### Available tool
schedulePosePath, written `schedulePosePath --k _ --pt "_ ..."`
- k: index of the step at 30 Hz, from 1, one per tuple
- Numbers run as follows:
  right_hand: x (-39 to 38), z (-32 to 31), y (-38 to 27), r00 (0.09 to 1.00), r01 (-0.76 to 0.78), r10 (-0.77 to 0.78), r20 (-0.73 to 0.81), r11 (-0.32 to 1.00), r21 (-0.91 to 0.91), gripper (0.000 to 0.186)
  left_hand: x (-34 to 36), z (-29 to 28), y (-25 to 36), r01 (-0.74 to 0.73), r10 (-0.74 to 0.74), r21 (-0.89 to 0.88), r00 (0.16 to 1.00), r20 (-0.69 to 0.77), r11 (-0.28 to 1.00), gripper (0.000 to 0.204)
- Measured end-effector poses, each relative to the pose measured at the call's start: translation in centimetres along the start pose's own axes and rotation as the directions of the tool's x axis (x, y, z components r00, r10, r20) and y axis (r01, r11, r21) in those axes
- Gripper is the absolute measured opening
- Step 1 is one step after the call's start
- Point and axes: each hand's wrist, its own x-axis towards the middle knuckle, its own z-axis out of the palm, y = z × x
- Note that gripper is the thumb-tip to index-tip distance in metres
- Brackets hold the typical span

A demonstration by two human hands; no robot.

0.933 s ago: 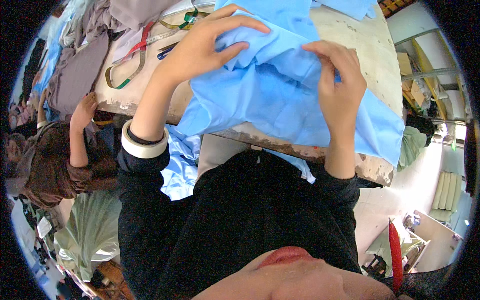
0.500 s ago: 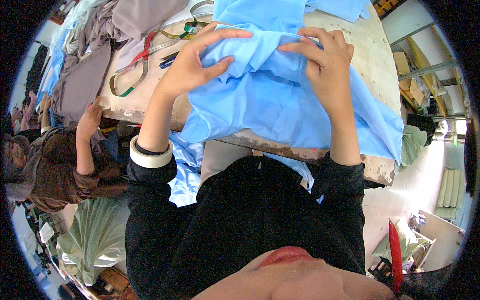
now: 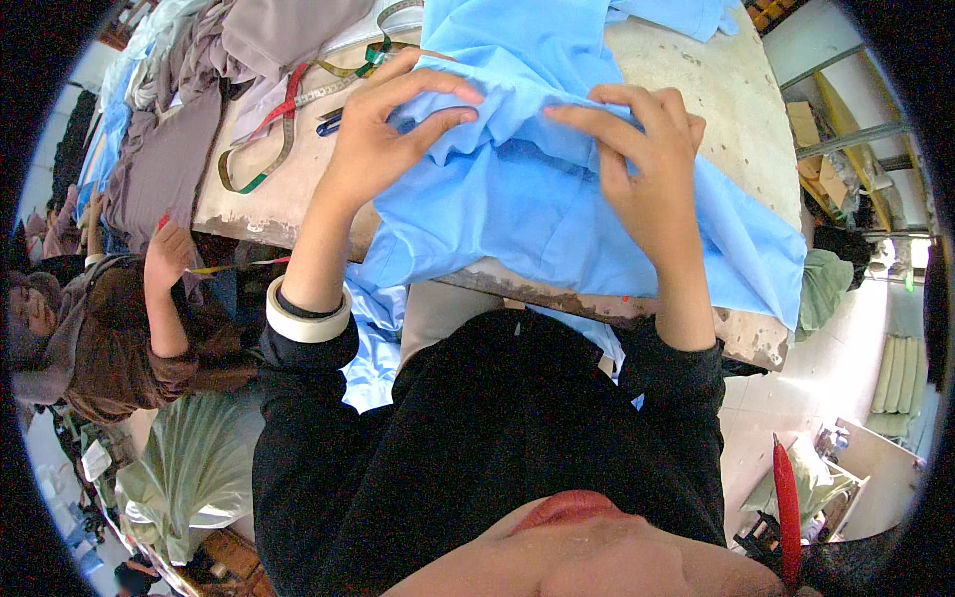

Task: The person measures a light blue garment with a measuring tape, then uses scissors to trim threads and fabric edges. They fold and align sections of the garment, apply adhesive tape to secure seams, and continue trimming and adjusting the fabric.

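Note:
A light blue cloth garment (image 3: pixel 557 214) lies bunched over the near edge of the worktable, with part of it hanging down. My left hand (image 3: pixel 383 129) grips a gathered fold at its upper left, thumb and fingers closing on the cloth. Across from it, my right hand (image 3: pixel 652 149) holds the same fold, its index finger stretched along the top and the thumb side partly hidden. Creases bunch up between the two hands. A roll of cream tape (image 3: pixel 308 326) sits around my left wrist over the black sleeve.
A measuring tape (image 3: pixel 286 139) curls on the worktable (image 3: pixel 751 129) left of my hands, near a small dark blue tool (image 3: pixel 329 123). Mauve cloth (image 3: pixel 164 174) is piled further left. A co-worker's hand (image 3: pixel 167 257) holds a coloured strip. Shelving (image 3: pixel 846 139) stands right.
Both my hands have moved slightly closer together and down along the fold, which is more gathered. The co-worker's hand has drawn back from the table, pulling a coloured strip.

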Motion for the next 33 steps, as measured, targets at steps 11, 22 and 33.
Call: schedulePosePath --k 11,22,33 --pt "-9.9 1.4 -3.7 0.977 -0.062 0.003 0.215 0.962 0.266 0.022 -9.7 -2.7 4.1 0.079 -0.131 0.170 0.938 0.320 0.982 0.030" --pt "-11.3 1.9 -4.1 0.972 -0.120 0.058 0.228 0.955 0.271 0.025 -11.6 -2.5 7.8 0.214 -0.299 0.275 0.900 0.318 0.937 0.024" --pt "-11.3 2.0 -4.2 0.994 -0.100 0.087 0.063 0.966 0.237 0.020 -11.7 -2.1 5.7 0.224 -0.252 0.250 0.964 0.087 0.942 0.024"
